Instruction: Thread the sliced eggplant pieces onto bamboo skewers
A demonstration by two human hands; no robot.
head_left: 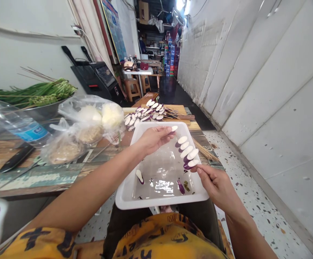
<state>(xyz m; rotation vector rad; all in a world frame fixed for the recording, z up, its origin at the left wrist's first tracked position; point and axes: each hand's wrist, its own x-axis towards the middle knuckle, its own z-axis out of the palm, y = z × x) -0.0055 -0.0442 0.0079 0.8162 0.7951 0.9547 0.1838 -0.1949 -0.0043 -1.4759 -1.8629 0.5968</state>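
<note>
My left hand (158,139) pinches a white slice with a purple edge (174,128) over the far part of a white tray (124,196). My right hand (213,180), at the tray's right edge, grips the lower end of a skewer. Several white, purple-skinned eggplant slices (186,151) are threaded on that skewer in a row. The loose slice is apart from the row. Shallow water lies in the tray, with one slice (139,176) at the left and a purple piece (181,186) at the lower right. Behind the tray is a pile of skewered slices (145,114).
Bare sticks (206,151) lie right of the tray. Leftward on the wooden table (91,172) are plastic bags of food (64,147), a water bottle (18,122), a black-handled knife (17,157) and a metal bowl of greens (48,109). A wall (267,90) runs along the right.
</note>
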